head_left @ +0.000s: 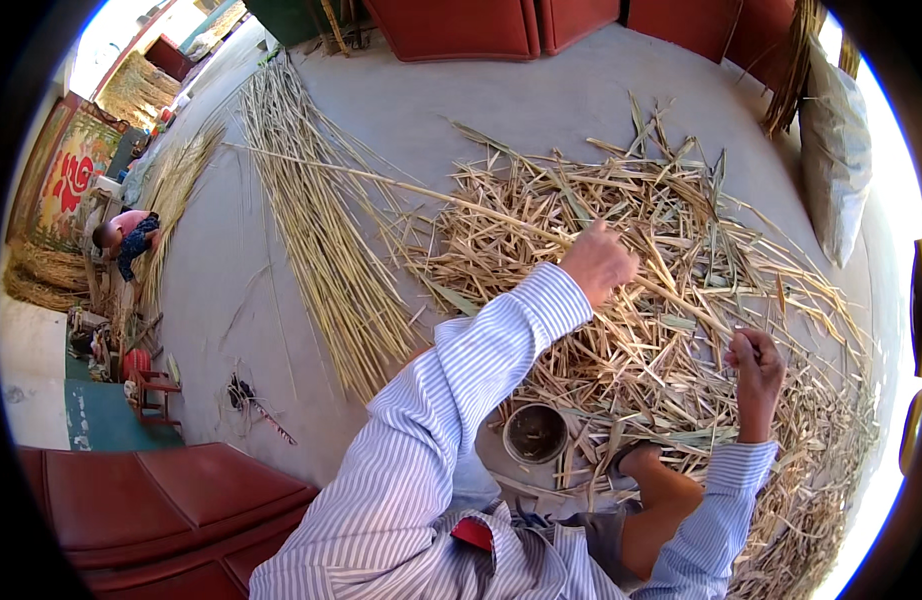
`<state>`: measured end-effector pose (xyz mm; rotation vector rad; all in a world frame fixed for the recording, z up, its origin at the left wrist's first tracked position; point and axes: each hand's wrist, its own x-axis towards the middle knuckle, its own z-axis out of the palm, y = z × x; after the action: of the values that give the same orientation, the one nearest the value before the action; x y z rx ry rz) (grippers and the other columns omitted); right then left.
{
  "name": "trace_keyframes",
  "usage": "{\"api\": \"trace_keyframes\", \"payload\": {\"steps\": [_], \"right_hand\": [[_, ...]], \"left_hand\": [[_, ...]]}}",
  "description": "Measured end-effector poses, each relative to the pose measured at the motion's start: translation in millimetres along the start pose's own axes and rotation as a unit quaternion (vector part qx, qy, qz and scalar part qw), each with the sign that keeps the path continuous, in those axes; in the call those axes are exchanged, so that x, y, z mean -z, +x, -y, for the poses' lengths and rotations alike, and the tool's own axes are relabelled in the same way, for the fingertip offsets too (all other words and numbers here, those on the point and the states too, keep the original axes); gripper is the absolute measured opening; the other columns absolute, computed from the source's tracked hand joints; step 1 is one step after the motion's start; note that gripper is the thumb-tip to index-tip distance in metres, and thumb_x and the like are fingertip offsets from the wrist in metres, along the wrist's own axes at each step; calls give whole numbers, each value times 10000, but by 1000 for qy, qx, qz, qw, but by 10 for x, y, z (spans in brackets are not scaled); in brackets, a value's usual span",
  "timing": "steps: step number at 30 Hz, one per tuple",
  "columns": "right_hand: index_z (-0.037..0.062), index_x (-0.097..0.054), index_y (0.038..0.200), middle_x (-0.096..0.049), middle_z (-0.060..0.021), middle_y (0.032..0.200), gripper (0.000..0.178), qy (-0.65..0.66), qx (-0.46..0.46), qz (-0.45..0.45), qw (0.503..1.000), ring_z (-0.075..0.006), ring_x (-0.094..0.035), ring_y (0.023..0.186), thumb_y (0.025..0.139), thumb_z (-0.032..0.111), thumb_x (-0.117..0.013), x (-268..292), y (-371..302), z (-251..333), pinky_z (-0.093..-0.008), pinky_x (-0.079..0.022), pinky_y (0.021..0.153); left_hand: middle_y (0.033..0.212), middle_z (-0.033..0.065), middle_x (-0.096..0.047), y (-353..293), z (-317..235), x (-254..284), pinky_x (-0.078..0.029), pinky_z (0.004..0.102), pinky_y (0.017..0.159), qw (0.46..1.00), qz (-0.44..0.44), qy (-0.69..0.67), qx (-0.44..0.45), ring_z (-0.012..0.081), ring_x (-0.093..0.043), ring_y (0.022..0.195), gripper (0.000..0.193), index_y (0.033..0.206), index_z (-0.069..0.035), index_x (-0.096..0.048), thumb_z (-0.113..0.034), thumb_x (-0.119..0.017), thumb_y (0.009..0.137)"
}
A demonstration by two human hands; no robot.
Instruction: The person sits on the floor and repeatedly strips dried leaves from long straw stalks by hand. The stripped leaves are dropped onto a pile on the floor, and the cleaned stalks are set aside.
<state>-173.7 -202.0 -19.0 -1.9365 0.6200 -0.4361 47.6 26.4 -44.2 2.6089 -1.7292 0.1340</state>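
A long, thin, straw-coloured reed stalk (451, 199) slants from the far left down to the right across a heap of stripped leaves and husks (606, 375). Around its thicker part, my left hand (601, 262) is closed in a loose fist above the heap. Lower and to the right, my right hand (756, 372) pinches at the near end of the same stalk, its thumb and fingers drawn together. Whatever lies inside the left fist is hidden. Just left of my foot sits a round dark bowl (521, 418) with something dull inside.
To the left lies a spread bundle of reed stalks (321, 240). Red padded seats (161, 500) stand at lower left, with more at the back. A white sack (836, 165) leans at far right. Another person (131, 238) bends near a second stalk bundle (181, 185).
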Motion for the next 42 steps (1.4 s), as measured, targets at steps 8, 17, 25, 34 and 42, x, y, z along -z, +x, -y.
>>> {"api": "trace_keyframes", "payload": {"steps": [8, 17, 25, 34, 42], "right_hand": [[-10, -637, 904, -618, -30, 740, 166, -45, -40, 69, 996, -87, -581, 661, 911, 154, -616, 635, -305, -418, -228, -464, 622], [-33, -650, 900, -659, -58, 728, 124, -107, -71, 181, 975, -113, -622, 663, 875, 84, -618, 374, -474, -628, -257, -499, 628], [-50, -630, 905, -664, -83, 724, 147, -100, -101, 285, 948, -128, -651, 669, 868, 88, -598, -78, -409, -320, -260, -532, 641], [1, -631, 883, -665, -97, 693, 154, -183, 51, 380, 905, -223, -667, 637, 893, 152, -608, -580, -873, 141, -332, -516, 596], [32, -638, 853, -649, -135, 702, 149, -302, 105, 333, 887, -331, -631, 625, 851, 179, -621, -10, -1363, 692, -403, -495, 574]], "left_hand": [[709, 46, -624, -242, 452, 227, -445, 416, 853, 991, -127, 9, 49, 207, -603, 784, 102, 773, -84, -614, -64, -704, 730], [721, 38, -619, -381, 392, 801, -445, 340, 729, 959, -271, 58, 52, 200, -594, 775, 94, 754, -88, -588, -66, -663, 700], [711, 67, -615, -756, 1038, -93, -498, 367, 712, 989, -42, -14, 141, 221, -599, 810, 50, 777, -64, -618, -40, -656, 755], [893, 44, -659, -1163, 1313, -326, -477, 360, 846, 977, 80, 75, 181, 201, -582, 955, 118, 950, -91, -637, -131, -649, 840], [793, 53, -688, -1756, 1558, -103, -483, 356, 752, 960, 209, 149, 108, 202, -618, 907, 91, 829, -96, -688, -181, -657, 836]]}}
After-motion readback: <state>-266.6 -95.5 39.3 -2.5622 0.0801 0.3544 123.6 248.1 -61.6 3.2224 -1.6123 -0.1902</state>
